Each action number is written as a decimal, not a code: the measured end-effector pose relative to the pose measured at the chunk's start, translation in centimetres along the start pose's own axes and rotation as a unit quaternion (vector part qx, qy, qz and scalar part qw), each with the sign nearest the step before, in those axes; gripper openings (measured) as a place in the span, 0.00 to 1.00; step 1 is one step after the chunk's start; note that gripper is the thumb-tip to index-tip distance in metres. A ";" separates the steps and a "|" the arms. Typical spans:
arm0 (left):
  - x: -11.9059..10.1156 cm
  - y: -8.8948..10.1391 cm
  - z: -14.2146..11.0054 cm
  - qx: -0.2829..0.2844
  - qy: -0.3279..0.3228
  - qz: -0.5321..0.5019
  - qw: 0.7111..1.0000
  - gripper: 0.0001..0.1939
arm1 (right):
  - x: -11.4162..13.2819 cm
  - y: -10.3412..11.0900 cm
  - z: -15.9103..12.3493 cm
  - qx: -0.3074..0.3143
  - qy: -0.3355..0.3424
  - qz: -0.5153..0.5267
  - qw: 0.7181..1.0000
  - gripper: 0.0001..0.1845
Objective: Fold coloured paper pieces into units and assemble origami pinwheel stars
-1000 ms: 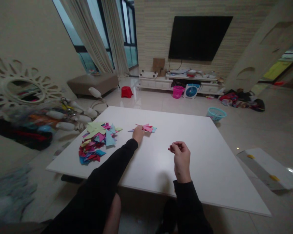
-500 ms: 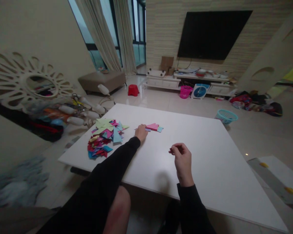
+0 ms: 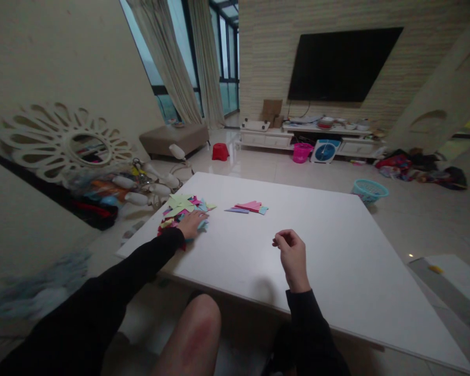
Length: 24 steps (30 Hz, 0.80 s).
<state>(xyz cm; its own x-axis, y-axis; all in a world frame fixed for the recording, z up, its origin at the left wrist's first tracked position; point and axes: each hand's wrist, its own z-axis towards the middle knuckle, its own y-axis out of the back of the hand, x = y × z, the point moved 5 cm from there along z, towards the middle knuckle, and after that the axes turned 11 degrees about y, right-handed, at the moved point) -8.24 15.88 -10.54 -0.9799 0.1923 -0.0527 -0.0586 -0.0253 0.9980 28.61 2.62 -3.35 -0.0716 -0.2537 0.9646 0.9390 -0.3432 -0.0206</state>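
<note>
My left hand [image 3: 191, 225] rests on a pile of colourful folded paper pieces [image 3: 180, 204] at the table's left side. Its fingers look stretched out over light blue pieces, with nothing visibly gripped. A smaller group of folded paper [image 3: 250, 207], pink with purple and light blue, lies flat near the middle of the table. Above the white table [image 3: 321, 230], to the right of that group, my right hand [image 3: 292, 250] is held up with thumb and fingers pinched together. Whatever is between those fingertips is too small to make out.
My knee [image 3: 196, 334] shows below the front edge of the table. A blue basket [image 3: 370, 191] stands on the floor past the far right corner. To the left are a lamp with white shades [image 3: 160, 183] and a mirror with a white frame [image 3: 35, 141].
My left hand has moved left from the middle paper group to the pile, leaving the purple piece beside the pink ones. My right hand stays pinched in nearly the same place.
</note>
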 end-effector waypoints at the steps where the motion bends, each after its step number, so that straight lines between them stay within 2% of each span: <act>1: 0.1 -0.5 -0.5 0.001 -0.016 0.011 1.000 0.26 | 0.0 -0.3 0.0 0.001 -0.001 0.002 1.000 0.05; 4: 0.5 -1.7 -1.1 -0.010 -0.022 0.022 0.999 0.23 | -0.2 -1.2 -0.2 0.004 -0.001 0.009 1.000 0.05; 7: 0.9 -1.8 -0.8 -0.024 -0.011 0.010 1.000 0.14 | -0.5 -1.9 -0.2 0.009 -0.004 0.013 1.000 0.05; 10: 1.0 -0.4 -0.4 -0.053 -0.005 -0.007 0.999 0.09 | -0.9 -2.0 -0.1 0.013 -0.006 0.012 1.000 0.06; 13: 0.0 2.5 -0.1 -0.120 0.016 -0.041 0.992 0.10 | -1.2 -1.9 0.1 0.016 -0.002 0.010 1.000 0.06; 15: -2.0 5.1 -0.2 -0.176 0.028 -0.083 0.981 0.11 | -1.4 -1.9 0.2 0.021 0.004 0.004 1.000 0.06; 17: -4.9 7.9 -0.8 -0.253 0.031 -0.224 0.941 0.09 | -1.3 -2.1 0.3 0.024 0.017 -0.014 0.999 0.06; 18: -6.8 9.0 -1.2 -0.264 0.025 -0.292 0.919 0.08 | -1.2 -2.2 0.3 0.025 0.027 -0.028 0.999 0.06; 21: -12.9 10.3 -2.6 -0.227 0.027 -0.462 0.857 0.07 | -0.8 -2.7 0.4 0.027 0.053 -0.066 0.996 0.07; 24: -17.8 9.7 -3.9 -0.172 0.054 -0.559 0.809 0.08 | -0.9 -3.0 0.3 0.014 0.058 -0.077 0.995 0.11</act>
<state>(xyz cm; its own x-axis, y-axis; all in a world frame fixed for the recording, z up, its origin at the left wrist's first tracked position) 7.94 8.39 -0.06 -0.2879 0.1970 -0.9372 -0.9515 -0.1695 0.2567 25.96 4.11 -4.06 -0.2515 -0.3034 0.9191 0.9229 -0.3612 0.1333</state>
